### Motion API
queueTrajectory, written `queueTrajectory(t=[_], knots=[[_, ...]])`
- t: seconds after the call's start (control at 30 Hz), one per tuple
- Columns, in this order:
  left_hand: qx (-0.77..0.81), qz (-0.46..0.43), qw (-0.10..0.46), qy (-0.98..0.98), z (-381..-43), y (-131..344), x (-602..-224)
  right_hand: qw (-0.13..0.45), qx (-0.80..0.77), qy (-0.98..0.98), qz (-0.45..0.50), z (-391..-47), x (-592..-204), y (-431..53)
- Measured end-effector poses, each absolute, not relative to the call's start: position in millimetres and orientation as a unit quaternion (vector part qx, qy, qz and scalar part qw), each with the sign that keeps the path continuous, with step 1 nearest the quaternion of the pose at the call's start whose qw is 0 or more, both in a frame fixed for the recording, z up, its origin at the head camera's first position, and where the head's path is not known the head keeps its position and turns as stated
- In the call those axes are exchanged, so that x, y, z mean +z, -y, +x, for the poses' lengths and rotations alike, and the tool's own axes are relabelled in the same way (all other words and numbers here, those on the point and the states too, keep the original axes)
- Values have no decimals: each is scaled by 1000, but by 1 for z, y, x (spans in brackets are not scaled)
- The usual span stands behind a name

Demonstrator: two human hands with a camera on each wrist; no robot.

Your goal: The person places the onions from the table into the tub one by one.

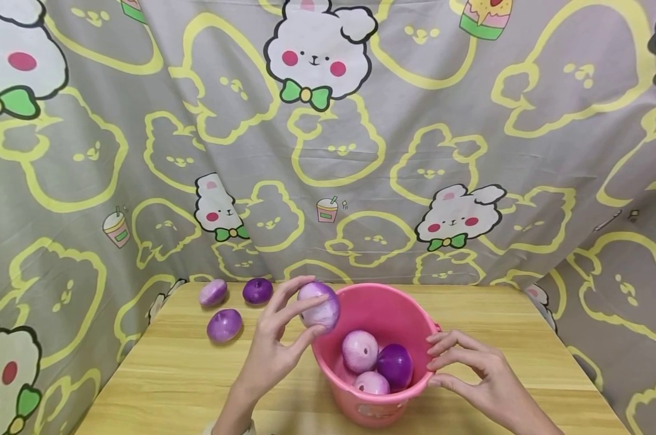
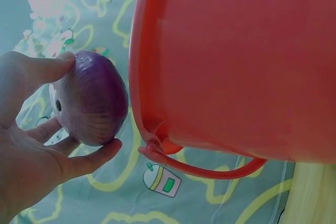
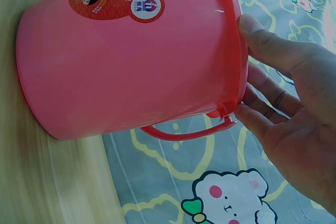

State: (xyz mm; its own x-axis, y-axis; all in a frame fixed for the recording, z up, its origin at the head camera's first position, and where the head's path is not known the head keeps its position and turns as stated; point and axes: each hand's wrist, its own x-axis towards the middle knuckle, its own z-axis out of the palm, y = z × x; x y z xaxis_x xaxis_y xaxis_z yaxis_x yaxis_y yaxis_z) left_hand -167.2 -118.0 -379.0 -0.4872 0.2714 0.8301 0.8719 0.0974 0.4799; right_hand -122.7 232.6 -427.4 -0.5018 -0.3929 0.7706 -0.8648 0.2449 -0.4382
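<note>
My left hand (image 1: 276, 338) pinches a purple onion (image 1: 321, 308) between thumb and fingertips, at the left rim of a pink bucket (image 1: 379, 402). In the left wrist view, the onion (image 2: 97, 98) is beside the bucket's rim, its dark root end turned toward the palm. Inside the bucket lie a dark purple onion (image 1: 397, 365) and two paler ones, one pale onion (image 1: 359, 350) behind the other. On the opposite side, my right hand (image 1: 477, 368) touches the bucket's outer rim with its fingertips. Its thumb and fingers lie spread along the rim (image 3: 242, 51) in the right wrist view.
Three more onions sit at the table's back left: a pale onion (image 1: 212, 293), a dark onion (image 1: 258, 291) and a purple onion (image 1: 225, 326). The bucket's handle (image 3: 184, 136) hangs down its side. A grey patterned curtain (image 1: 355, 199) encloses the wooden table (image 1: 159, 386).
</note>
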Motion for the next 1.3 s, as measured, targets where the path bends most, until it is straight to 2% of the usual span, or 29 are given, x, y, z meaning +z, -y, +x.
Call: queueTrajectory(t=[0.77, 1.3], knots=[[-501, -406, 279, 711, -165, 112, -384, 274, 440, 737, 433, -122, -424, -231], [-485, -406, 258, 730, -166, 105, -386, 258, 442, 752, 415, -122, -422, -232]])
